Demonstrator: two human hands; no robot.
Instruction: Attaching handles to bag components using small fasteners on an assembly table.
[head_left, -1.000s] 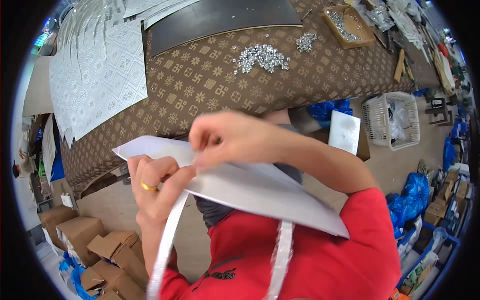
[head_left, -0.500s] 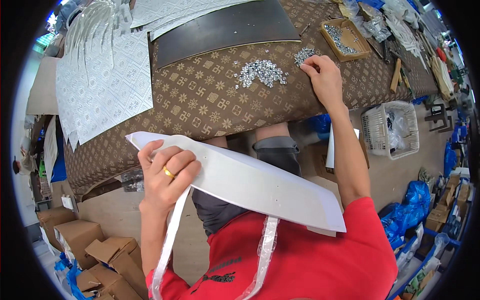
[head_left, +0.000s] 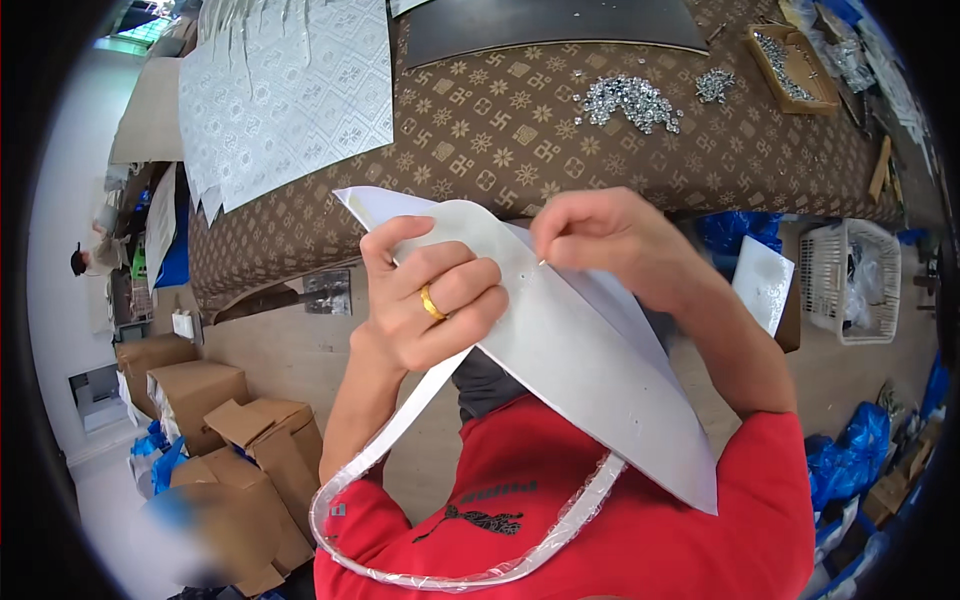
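Observation:
My left hand (head_left: 430, 290), with a gold ring on one finger, is closed around the upper end of a white bag panel (head_left: 590, 370). The panel is held at a slant before my body, and small holes show in its face. A white strap in clear plastic (head_left: 575, 515) hangs from it in a loop. My right hand (head_left: 600, 240) is over the panel's upper part, thumb and forefinger pinched on a tiny silver metal piece (head_left: 542, 263), close to a hole. Its exact shape is too small to make out.
On the patterned brown cloth (head_left: 480, 150) lie a big pile of small silver fittings (head_left: 630, 103), a smaller pile (head_left: 714, 86), patterned white sheets (head_left: 290, 110) and a dark board (head_left: 550, 28). Also around are a cardboard tray (head_left: 790, 70), a white basket (head_left: 850, 285) and cardboard boxes (head_left: 270, 430).
My right hand has come from the small pile of fittings to the panel, bringing a tiny silver piece. The panel is now tilted more steeply, and the view has shifted.

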